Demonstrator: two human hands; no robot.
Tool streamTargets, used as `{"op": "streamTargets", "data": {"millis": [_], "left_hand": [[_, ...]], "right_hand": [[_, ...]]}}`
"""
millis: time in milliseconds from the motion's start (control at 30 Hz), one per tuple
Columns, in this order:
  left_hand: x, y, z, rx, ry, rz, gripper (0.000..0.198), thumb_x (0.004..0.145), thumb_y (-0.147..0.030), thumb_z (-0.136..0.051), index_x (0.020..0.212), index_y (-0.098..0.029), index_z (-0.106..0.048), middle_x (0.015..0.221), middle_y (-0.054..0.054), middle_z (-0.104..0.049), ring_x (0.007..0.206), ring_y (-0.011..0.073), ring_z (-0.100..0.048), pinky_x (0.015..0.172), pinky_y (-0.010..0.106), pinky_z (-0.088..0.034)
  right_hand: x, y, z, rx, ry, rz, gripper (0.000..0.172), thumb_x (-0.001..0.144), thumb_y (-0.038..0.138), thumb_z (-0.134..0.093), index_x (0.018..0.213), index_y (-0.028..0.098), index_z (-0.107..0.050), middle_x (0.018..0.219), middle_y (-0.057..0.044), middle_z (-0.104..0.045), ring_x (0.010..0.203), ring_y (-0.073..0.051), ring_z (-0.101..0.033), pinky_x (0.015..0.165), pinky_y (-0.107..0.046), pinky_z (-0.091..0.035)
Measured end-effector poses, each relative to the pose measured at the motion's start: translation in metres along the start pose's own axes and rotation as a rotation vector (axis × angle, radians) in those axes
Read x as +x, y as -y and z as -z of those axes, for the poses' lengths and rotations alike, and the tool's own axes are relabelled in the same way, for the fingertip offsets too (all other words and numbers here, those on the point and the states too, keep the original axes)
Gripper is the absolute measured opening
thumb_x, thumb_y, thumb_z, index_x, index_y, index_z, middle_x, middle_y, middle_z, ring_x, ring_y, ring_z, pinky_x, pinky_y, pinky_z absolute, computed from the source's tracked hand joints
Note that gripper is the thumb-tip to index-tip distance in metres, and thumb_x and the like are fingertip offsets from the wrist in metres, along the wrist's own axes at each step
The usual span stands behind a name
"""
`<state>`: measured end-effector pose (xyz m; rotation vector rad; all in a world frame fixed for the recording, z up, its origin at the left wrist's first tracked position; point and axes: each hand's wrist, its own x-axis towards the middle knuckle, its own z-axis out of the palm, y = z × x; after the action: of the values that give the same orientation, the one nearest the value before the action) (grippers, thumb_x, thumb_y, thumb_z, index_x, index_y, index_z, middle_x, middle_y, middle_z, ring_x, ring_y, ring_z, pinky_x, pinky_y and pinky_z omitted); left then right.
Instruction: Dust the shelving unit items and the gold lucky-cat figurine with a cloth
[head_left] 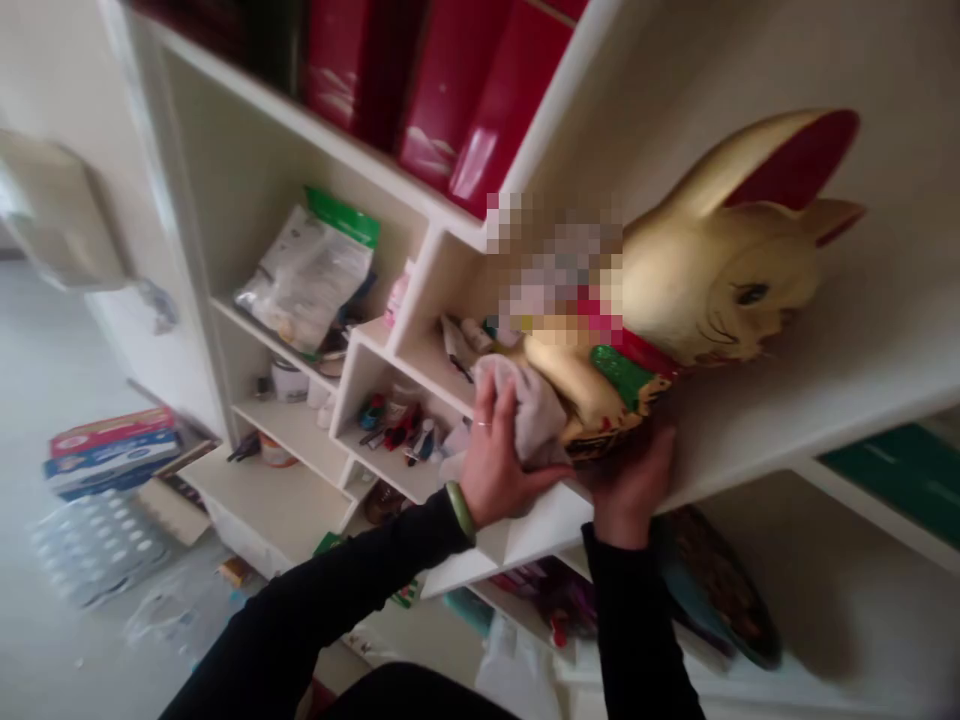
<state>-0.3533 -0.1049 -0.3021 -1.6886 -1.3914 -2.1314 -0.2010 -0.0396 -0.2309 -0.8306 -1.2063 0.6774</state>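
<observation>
A large cream lucky cat figurine (712, 280) with red inner ears, a red collar and a green bib leans over on a white shelf (750, 430). My left hand (499, 460), with a ring and a green bangle, is closed on a pale cloth (529, 410) and presses it to the cat's lower side. My right hand (634, 485) grips the figurine from below, near its base; part of its fingers is hidden behind the cat. Blurred pixels cover a patch beside the cat's neck.
Red boxes or binders (465, 100) fill the upper compartment. A plastic bag with a green top (315, 270), small toys (405, 425) and a dark round-edged object (712, 590) occupy other compartments. Boxes (112, 450) and a dotted pack (97, 545) lie on the floor at left.
</observation>
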Motion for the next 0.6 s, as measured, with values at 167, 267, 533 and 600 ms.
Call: {"op": "streamTargets", "data": {"millis": [167,267,533,600], "left_hand": [[-0.009,0.002,-0.001,0.020,0.071,-0.018,0.132,0.087,-0.069,-0.086,0.180,-0.028,-0.001,0.186,0.029,-0.015,0.174,0.0505,-0.018,0.133,0.077,-0.037],[-0.006,0.004,0.002,-0.013,0.108,-0.014,0.128,0.090,-0.067,-0.083,0.180,-0.028,-0.002,0.186,0.028,-0.015,0.175,0.0494,-0.016,0.135,0.077,-0.034],[0.015,0.007,0.017,-0.077,0.254,0.049,0.122,0.092,-0.064,-0.081,0.179,-0.016,-0.010,0.185,0.033,-0.011,0.175,0.0479,-0.016,0.139,0.071,-0.033],[0.018,0.008,0.020,-0.070,0.273,0.065,0.116,0.095,-0.064,-0.078,0.178,-0.015,-0.014,0.185,0.033,-0.013,0.175,0.0475,-0.019,0.138,0.070,-0.034]], "right_hand": [[0.022,-0.002,-0.001,0.073,0.120,-0.130,0.063,0.108,0.065,-0.034,0.148,0.029,-0.066,0.150,-0.007,-0.070,0.140,-0.029,-0.068,0.127,-0.066,-0.045],[0.016,0.002,0.000,0.018,0.148,-0.095,0.057,0.107,0.065,-0.041,0.144,0.032,-0.069,0.147,-0.005,-0.072,0.138,-0.029,-0.068,0.126,-0.066,-0.047],[-0.003,0.008,-0.003,0.008,0.064,-0.181,0.059,0.102,0.067,-0.047,0.139,0.029,-0.072,0.140,-0.008,-0.073,0.146,-0.033,-0.063,0.130,-0.069,-0.039],[-0.006,0.003,0.000,0.013,0.066,-0.123,0.060,0.101,0.068,-0.050,0.139,0.027,-0.071,0.139,-0.008,-0.073,0.145,-0.035,-0.064,0.131,-0.072,-0.035]]}}
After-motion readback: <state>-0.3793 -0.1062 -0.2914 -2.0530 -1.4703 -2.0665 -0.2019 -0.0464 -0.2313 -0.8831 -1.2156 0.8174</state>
